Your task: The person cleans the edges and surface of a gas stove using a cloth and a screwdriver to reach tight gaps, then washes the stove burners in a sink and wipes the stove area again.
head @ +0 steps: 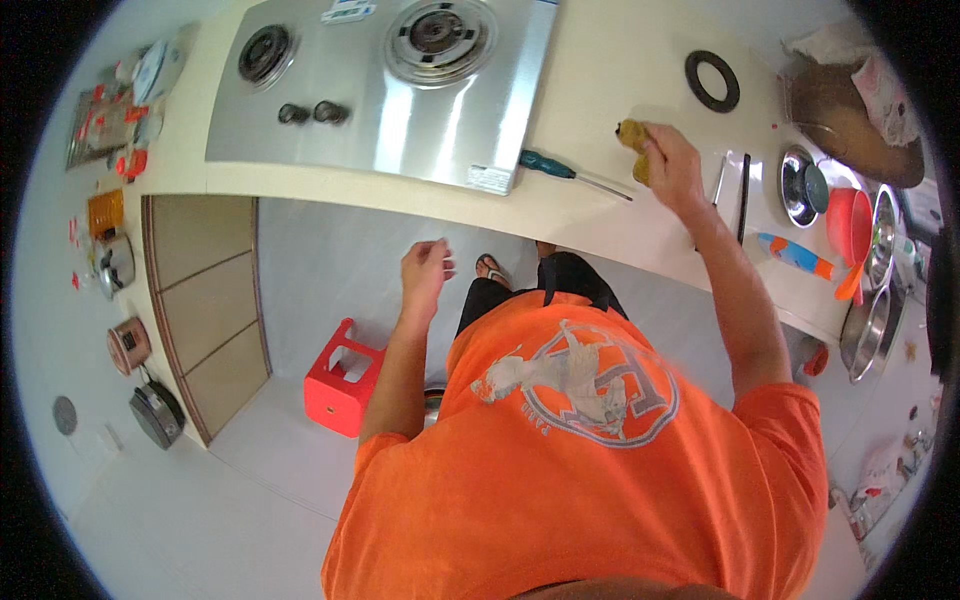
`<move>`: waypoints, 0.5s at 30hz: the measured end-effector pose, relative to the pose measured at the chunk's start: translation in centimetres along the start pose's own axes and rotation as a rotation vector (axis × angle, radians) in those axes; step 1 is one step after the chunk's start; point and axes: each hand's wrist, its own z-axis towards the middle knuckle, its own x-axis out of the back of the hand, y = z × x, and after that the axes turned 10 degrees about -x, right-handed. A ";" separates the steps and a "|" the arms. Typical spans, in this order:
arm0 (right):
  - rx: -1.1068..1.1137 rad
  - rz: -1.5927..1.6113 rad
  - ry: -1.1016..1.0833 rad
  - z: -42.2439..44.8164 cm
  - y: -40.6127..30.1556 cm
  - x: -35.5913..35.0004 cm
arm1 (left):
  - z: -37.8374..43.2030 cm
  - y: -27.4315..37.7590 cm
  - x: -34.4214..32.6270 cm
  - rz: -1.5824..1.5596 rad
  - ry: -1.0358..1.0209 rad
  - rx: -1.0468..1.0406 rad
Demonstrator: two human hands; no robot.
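My right hand is above the counter and grips a small mustard-yellow item whose kind I cannot tell; a dark bit shows at its end. Just left of it, a screwdriver with a dark green handle lies on the counter, its handle against the edge of the steel gas hob. Beyond the hand rests a flat black ring. My left hand hangs in the air in front of the counter, fingers loosely bent, with nothing visible in it.
Two burners and two black knobs sit on the hob. Right of my forearm lie a black stick, a blue-and-orange tool, a steel bowl and a red bowl. A red plastic stool stands on the floor at left.
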 end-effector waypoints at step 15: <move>0.503 -0.183 -0.266 -6.1 -13.0 -12.8 | 0.1 0.9 -5.6 -0.320 -0.104 -0.174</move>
